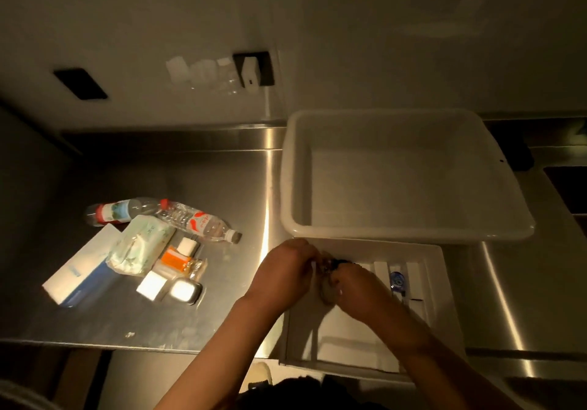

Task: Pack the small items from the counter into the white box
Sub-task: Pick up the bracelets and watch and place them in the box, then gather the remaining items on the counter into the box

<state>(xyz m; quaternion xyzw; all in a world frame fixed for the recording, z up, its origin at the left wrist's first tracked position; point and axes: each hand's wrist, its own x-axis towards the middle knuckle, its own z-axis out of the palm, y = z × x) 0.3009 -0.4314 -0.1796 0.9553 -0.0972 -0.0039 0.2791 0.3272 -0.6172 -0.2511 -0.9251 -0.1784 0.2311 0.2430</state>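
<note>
Fingers (313, 265) of both hands curled shut on small dark-capped item (328, 282) | over white box (438, 269)

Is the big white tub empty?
Empty: the white tub shows only bare floor inside; nothing lies in it.

Both bare forearms are reaching forward and converging. The left hand (287, 266) and right hand (355, 285) are curling their fingers closed together, knuckles up, almost touching each other.
</note>
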